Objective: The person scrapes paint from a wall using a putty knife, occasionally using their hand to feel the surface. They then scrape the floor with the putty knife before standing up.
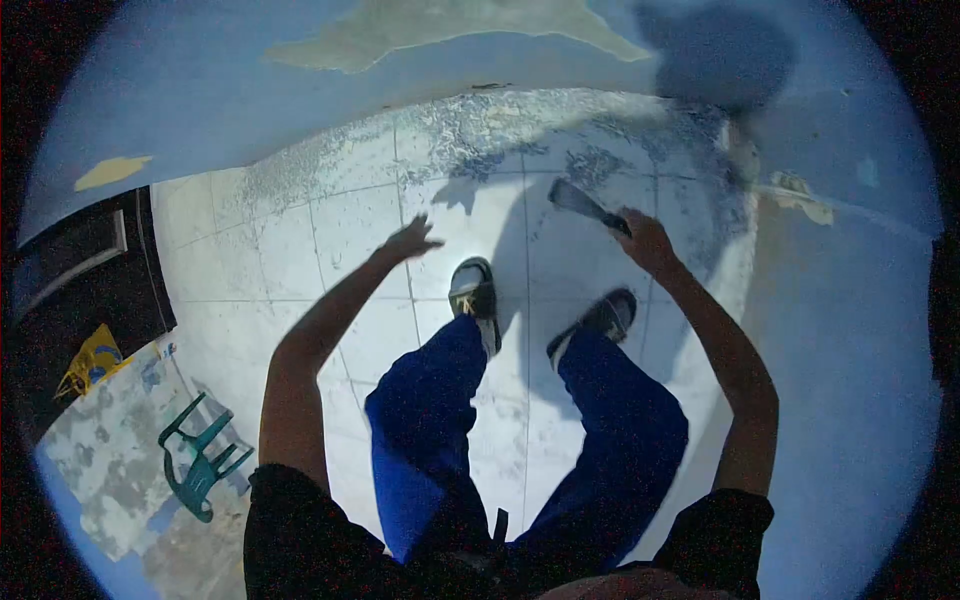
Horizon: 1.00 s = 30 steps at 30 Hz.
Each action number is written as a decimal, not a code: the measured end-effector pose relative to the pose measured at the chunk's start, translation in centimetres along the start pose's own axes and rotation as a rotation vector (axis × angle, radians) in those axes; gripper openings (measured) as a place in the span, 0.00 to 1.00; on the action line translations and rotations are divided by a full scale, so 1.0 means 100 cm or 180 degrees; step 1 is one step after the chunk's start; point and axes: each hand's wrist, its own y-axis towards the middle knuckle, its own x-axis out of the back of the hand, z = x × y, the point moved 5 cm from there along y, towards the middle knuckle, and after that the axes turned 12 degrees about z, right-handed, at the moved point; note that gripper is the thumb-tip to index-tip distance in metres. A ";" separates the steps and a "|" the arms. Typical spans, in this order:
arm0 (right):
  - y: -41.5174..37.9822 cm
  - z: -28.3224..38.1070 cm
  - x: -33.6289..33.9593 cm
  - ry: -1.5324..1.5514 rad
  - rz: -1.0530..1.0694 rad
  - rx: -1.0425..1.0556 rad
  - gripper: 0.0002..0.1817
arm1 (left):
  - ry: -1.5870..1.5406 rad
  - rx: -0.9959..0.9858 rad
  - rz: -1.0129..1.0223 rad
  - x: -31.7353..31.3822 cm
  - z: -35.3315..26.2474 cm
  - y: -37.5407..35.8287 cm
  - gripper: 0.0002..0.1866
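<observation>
My right hand (pixel 645 242) is closed around the dark handle of a scraper (pixel 578 201). The blade points up and to the left, over the tiled floor. My left hand (pixel 409 239) hangs in the air with its fingers apart, holding nothing. Below the hands are my two shoes, the left shoe (pixel 472 288) and the right shoe (pixel 612 315). Paint flakes (pixel 470 135) lie thickly along the foot of the blue wall (pixel 230 90) in front of me.
Peeled patches (pixel 460 28) show on the front wall, and a second blue wall (pixel 850 350) rises at right. A green plastic chair (pixel 208 455) stands at lower left. Beyond it are a yellow bag (pixel 93 360) and a dark doorway (pixel 85 290). Shadows cross the floor.
</observation>
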 end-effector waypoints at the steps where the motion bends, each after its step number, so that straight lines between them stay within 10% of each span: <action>1: -0.036 0.011 0.016 -0.0077 -0.0506 0.0256 0.21 | 0.0103 0.0037 0.0015 -0.025 -0.004 -0.038 0.47; 3: -0.118 -0.007 0.017 0.0468 0.1177 -0.1169 0.22 | -0.0212 0.0235 -0.0169 -0.069 -0.018 -0.132 0.42; 8: -0.343 0.043 0.107 0.0102 0.1498 -0.1425 0.15 | -0.0813 0.0046 -0.0497 -0.238 -0.027 -0.345 0.19; 9: -0.385 0.066 0.131 0.0230 0.1786 -0.1574 0.15 | -0.1847 -0.0405 -0.1291 -0.271 -0.037 -0.401 0.17; 14: -0.605 0.248 0.142 -0.1348 0.1924 -0.0804 0.06 | -0.2355 0.0025 -0.0880 -0.349 -0.109 -0.605 0.18; 15: -0.622 0.290 0.154 -0.1362 0.1876 -0.0642 0.07 | -0.2603 0.0548 -0.0333 -0.367 -0.126 -0.631 0.18; 17: -0.623 0.348 0.180 -0.1269 0.1765 -0.0504 0.08 | -0.3960 -0.0352 -0.1157 -0.402 -0.130 -0.621 0.17; 20: -0.621 0.365 0.202 0.1442 0.1507 -0.3149 0.10 | -0.3450 -0.0444 -0.1329 -0.366 -0.107 -0.631 0.17; 22: -0.608 0.392 0.217 0.1936 0.1058 -0.3477 0.12 | -0.4279 0.0271 -0.1060 -0.287 -0.125 -0.701 0.20; 23: -0.600 0.408 0.226 0.2144 0.0821 -0.3624 0.13 | -0.2847 -0.1259 -0.2459 -0.297 -0.091 -0.688 0.22; 24: -0.592 0.419 0.233 0.2190 0.0709 -0.3619 0.13 | -0.3634 -0.1471 -0.2524 -0.289 -0.077 -0.697 0.24; 30: -0.589 0.460 0.251 0.2317 0.0273 -0.3639 0.18 | -0.5409 -0.0173 -0.2342 -0.311 -0.017 -0.761 0.29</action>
